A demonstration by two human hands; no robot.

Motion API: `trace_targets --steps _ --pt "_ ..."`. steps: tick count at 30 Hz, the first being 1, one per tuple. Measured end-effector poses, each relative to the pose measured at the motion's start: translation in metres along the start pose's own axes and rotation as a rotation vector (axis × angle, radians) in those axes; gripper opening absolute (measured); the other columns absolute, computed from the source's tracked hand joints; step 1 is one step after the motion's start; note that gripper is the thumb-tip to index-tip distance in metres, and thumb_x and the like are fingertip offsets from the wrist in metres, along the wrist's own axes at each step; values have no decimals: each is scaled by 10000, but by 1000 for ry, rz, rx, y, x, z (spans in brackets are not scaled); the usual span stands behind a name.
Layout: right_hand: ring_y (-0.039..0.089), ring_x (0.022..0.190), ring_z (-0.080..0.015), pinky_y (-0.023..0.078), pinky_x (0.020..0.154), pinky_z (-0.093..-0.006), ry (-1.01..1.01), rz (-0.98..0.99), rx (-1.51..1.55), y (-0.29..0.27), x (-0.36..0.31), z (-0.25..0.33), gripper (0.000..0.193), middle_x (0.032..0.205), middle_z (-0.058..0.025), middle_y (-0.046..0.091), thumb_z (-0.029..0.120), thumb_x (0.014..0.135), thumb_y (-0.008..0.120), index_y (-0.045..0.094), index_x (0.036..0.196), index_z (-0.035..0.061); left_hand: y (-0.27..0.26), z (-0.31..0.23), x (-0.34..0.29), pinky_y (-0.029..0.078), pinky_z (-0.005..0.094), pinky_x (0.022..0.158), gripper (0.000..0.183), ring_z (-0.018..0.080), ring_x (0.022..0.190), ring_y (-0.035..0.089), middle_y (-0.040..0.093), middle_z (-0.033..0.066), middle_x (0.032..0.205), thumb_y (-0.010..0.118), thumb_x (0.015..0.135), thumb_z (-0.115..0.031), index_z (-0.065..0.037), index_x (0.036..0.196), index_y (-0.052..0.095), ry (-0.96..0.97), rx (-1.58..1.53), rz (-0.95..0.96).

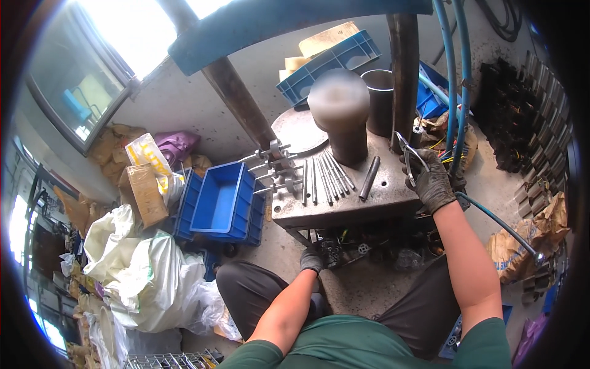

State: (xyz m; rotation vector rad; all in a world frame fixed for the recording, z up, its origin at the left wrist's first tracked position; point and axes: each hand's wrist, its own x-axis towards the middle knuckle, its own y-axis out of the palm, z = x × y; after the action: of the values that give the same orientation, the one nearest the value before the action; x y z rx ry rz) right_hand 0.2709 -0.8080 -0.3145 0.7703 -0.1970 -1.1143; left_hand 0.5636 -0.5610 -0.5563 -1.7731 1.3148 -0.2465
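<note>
My right hand [434,184], in a dark work glove, is closed around a pair of pliers [405,146] at the right side of the metal press table [384,206]. The pliers point up and away from me, their handles spread. My left hand [311,258], also gloved, is low under the table's front edge, beside small metal parts [332,253] on the lower level; its fingers are mostly hidden. Several thin metal rods [327,178] lie side by side on the table. To their right is a thicker dark rod [369,178]. Shafts with round metal pieces [278,166] rest at the left edge.
A dark cylinder [348,138] stands mid-table, before a press post [404,80] and a hollow tube [379,104]. Blue crates [224,200] sit on the left, near white sacks [144,270]. Blue hoses [465,86] and a paper sack [530,243] are on the right.
</note>
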Motion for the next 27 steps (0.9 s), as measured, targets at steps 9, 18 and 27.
trace_targets --steps 9,18,27 --pt "722 876 -256 595 689 -390 139 244 281 1 -36 3 492 1113 -141 757 431 900 641 701 1236 76 37 66 48 578 487 818 336 393 985 719 753 209 1050 715 876 -323 -110 1133 744 -45 150 -3" --pt "720 1031 -321 601 828 -491 117 262 303 7 -72 12 564 1254 -193 703 384 909 601 603 1363 50 56 58 54 590 456 791 253 342 899 745 769 176 979 677 911 -258 -111 1094 770 10 66 -49" --pt "705 997 -273 571 767 -402 163 320 323 68 -90 16 523 1304 -117 697 344 904 621 621 1373 113 51 88 69 562 447 718 415 286 795 729 768 178 922 574 959 -338 21 1083 741 -425 -411 -32"
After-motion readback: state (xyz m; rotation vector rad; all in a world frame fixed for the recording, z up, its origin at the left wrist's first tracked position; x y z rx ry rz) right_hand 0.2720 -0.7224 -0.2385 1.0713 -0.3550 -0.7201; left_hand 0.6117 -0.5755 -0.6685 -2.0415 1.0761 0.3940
